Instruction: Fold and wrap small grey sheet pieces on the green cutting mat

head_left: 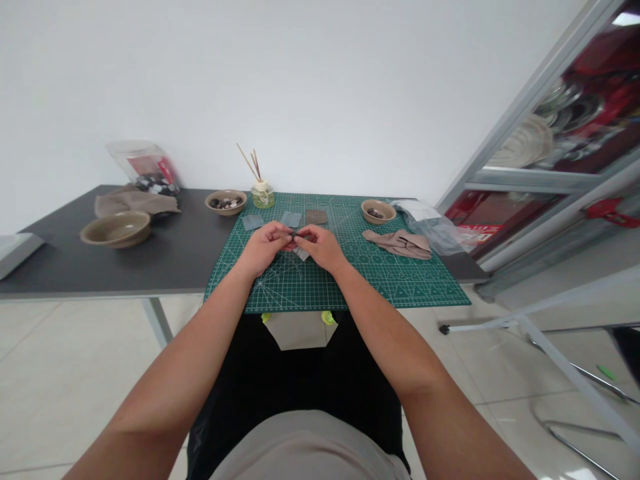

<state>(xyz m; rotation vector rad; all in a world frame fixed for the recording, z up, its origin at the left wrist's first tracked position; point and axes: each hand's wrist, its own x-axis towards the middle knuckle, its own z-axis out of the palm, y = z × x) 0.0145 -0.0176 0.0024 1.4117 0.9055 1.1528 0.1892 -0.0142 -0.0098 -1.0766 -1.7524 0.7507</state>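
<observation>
My left hand (264, 249) and my right hand (321, 247) meet over the green cutting mat (350, 287), fingertips pinched together. Between them is a small dark pebble-like piece (294, 236), mostly covered by the fingers. A small grey sheet (302, 253) shows just below the fingertips; whether a hand touches it I cannot tell. Beyond the hands lie flat squares on the mat: a blue-grey square (252, 222) at left, a second blue-grey square (291, 219) in the middle and a brown square (317, 217) at right.
A bowl of dark and pale pebbles (227, 211) stands back left, near a reed diffuser (263, 195). At right are a bowl with dark pebbles (379, 219), a pinkish cloth (400, 244) and a plastic bag (437, 230). Farther left sit a brown bowl (117, 237) and a cloth (133, 202).
</observation>
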